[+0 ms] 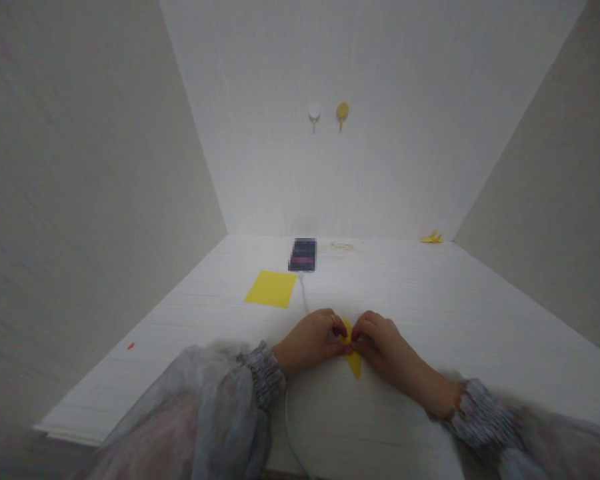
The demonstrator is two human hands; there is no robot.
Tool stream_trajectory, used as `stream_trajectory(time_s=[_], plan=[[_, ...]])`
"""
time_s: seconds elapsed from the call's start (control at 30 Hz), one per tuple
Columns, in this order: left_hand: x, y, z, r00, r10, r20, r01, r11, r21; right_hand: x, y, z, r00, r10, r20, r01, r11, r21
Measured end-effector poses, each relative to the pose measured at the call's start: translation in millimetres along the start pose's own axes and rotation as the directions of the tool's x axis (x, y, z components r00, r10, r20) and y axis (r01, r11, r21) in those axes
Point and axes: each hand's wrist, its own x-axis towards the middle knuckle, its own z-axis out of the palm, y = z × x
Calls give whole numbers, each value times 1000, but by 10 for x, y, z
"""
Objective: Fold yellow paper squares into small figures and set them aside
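Observation:
A small folded piece of yellow paper [353, 363] is between my two hands, its pointed end turned down towards me. My left hand [316, 339] pinches it from the left with thumb and fingertips, and a ring shows on one finger. From the right, my right hand [386, 347] pinches the same paper, its fingertips close to those of the left. The middle of the paper is partly hidden by the fingers. Beyond my left hand lies a flat yellow paper sheet [271, 289] on the white tabletop [220, 320].
A phone [303, 255] with a blurred screen lies near the back wall, its white cable [289, 427] running towards me under my left arm. A folded yellow paper figure [432, 238] sits at the back right. Two hooks, one white [315, 115] and one yellow [343, 115], hang on the wall.

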Motion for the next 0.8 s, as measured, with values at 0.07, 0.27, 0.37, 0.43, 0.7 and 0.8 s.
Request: stream_trajectory(time_s=[0.07,0.27,0.37,0.43,0.7,0.8], plan=[[8,-4,9,1000,3,-2,-3,1000,-3,3,10,12,1000,14,21,-13,999,-33],[27,-21,29,1000,11,7,-11,1000,9,-6,6,-34,998,-30,48,29,999,32],[25,-35,33,1000,17,12,-17,1000,-4,-27,17,-125,987,-116,109,97,981,168],[23,-45,35,1000,19,12,-19,1000,-5,-51,27,-176,973,-163,165,120,962,244],[25,-47,43,1000,16,7,-16,1000,3,-115,-81,-130,985,-57,160,41,994,102],[25,-36,42,1000,27,8,-27,1000,9,-105,-109,-119,983,-39,178,30,998,52]])
